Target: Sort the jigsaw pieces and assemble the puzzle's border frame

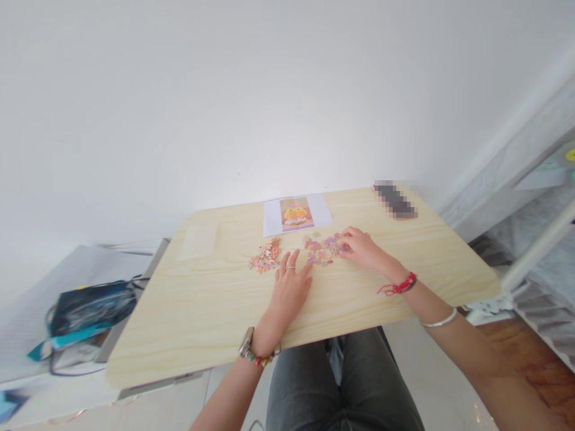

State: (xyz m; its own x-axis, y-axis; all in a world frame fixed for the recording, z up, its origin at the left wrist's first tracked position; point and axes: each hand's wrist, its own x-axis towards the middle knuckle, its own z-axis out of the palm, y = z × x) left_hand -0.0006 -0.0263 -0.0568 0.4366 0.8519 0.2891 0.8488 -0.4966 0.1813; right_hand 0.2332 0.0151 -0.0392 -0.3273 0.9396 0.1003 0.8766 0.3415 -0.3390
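Two heaps of small jigsaw puzzle pieces lie on the pale wooden table. The left heap is orange and pink; the right heap is looser, with pink and purple pieces. My left hand rests between the heaps, palm down and fingers spread, holding nothing visible. At the right heap's right edge, my right hand has its fingers bent together in a pinch on a puzzle piece, mostly hidden by the fingertips. Behind the heaps lies a printed sheet picturing a yellow-orange figure.
The table stands against a white wall. A blurred-out dark phone-like object lies at its back right, a pale translucent sheet at its left. Beyond the left edge sits a dark bag. A white metal frame stands on the right.
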